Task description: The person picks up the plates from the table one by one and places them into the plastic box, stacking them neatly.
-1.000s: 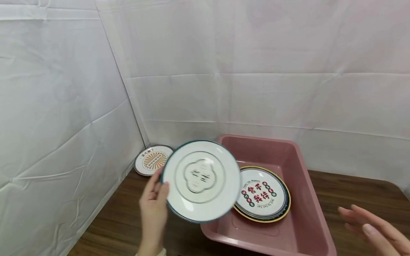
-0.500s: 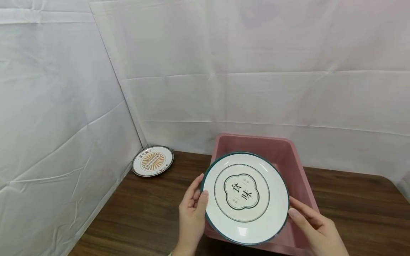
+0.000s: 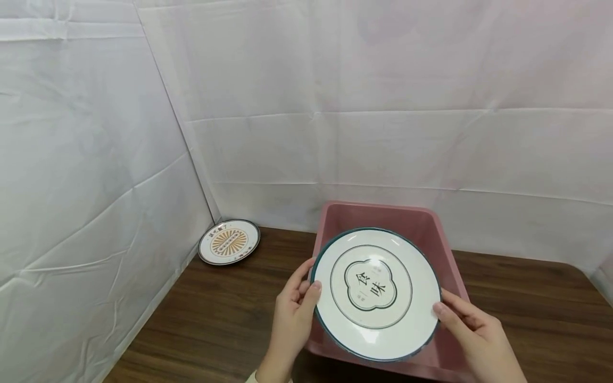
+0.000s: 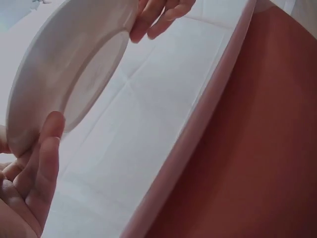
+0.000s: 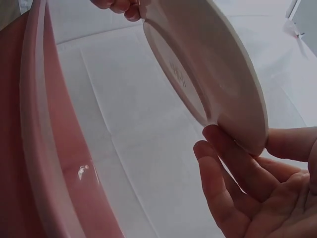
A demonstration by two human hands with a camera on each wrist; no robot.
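A white plate (image 3: 378, 335) with a dark teal rim and a flower-shaped emblem with black characters is held up over the pink tub, its printed face toward the head camera. My left hand (image 3: 295, 308) pinches its left edge, thumb on the face and fingers behind. On the opposite edge, my right hand (image 3: 474, 330) grips it the same way. Both wrist views show the plain underside of the plate (image 4: 54, 64) and its raised foot ring, with fingertips (image 5: 218, 136) against the underside. The plates seen earlier in the tub are hidden behind this one.
The pink plastic tub (image 3: 383, 208) stands on the dark wooden table (image 3: 206, 314) below the plate. Another plate (image 3: 229, 242), with an orange sunburst print, lies at the back left corner. White cloth (image 3: 392, 149) hangs behind and along the left side.
The plate came rightward from the left hand's side to over the tub. My right hand moved in from the right and took its right edge. Since half a second ago it turned slightly.
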